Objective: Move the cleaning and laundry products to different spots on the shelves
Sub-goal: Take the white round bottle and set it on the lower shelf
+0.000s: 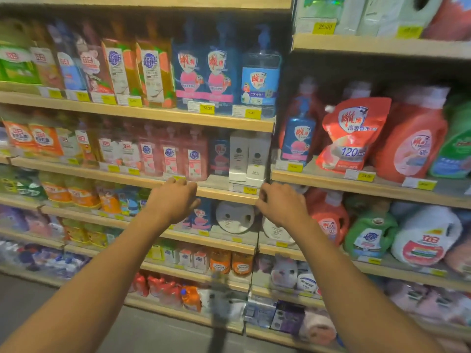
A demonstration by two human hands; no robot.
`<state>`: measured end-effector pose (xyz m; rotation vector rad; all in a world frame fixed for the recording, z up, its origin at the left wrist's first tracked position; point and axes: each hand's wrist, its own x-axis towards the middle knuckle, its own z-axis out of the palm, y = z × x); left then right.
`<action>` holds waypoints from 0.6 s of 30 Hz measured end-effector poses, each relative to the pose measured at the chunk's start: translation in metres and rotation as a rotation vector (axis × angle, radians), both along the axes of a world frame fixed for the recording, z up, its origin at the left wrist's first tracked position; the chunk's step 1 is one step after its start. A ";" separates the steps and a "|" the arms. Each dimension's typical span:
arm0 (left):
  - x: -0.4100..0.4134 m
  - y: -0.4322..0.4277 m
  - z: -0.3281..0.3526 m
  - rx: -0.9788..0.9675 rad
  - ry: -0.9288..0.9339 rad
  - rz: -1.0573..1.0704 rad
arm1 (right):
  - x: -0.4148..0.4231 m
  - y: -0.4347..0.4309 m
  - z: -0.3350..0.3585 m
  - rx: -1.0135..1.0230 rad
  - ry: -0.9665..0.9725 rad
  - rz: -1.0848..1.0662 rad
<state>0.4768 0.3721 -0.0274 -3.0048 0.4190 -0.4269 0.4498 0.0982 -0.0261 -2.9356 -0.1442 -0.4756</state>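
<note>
Wooden store shelves (224, 192) hold rows of cleaning and laundry products. Both my arms reach forward at mid height. My left hand (175, 200) hovers, fingers curled downward, holding nothing, at the shelf edge below pink dish-soap bottles (196, 159). My right hand (281, 202) is level with it, fingers loosely bent and empty, below two white boxes (249, 156). Between the hands, one shelf lower, sit a blue bottle (202, 215) and a white round jug (234, 217). A red refill pouch (353, 133) and a blue pump bottle (298, 136) stand on the right-hand shelf.
Red, green and white detergent jugs (413, 146) fill the right bay. Blue pump bottles (221, 70) and cartons line the upper left shelf. Yellow price tags run along the shelf edges. The grey floor (142, 329) shows at the bottom left. A blurred dark pole (219, 314) rises at bottom centre.
</note>
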 end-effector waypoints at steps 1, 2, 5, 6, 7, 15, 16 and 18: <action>0.010 0.003 -0.003 0.011 0.000 -0.016 | 0.005 0.005 -0.002 -0.004 0.007 -0.015; 0.020 0.005 -0.006 0.028 -0.001 -0.032 | 0.010 0.010 -0.004 -0.003 0.012 -0.029; 0.047 0.007 -0.019 0.040 0.012 -0.079 | 0.024 0.017 -0.013 0.006 0.021 -0.068; 0.055 0.007 -0.023 0.033 0.021 -0.092 | 0.029 0.018 -0.017 0.011 0.025 -0.080; 0.063 0.006 -0.027 0.025 0.031 -0.102 | 0.034 0.019 -0.021 0.014 0.029 -0.091; 0.116 -0.003 -0.065 0.034 0.046 -0.163 | 0.079 0.014 -0.061 0.035 0.033 -0.131; 0.120 -0.002 -0.070 0.038 0.048 -0.167 | 0.084 0.016 -0.065 0.038 0.038 -0.133; 0.127 0.002 -0.081 0.035 0.057 -0.167 | 0.090 0.021 -0.074 0.038 0.041 -0.132</action>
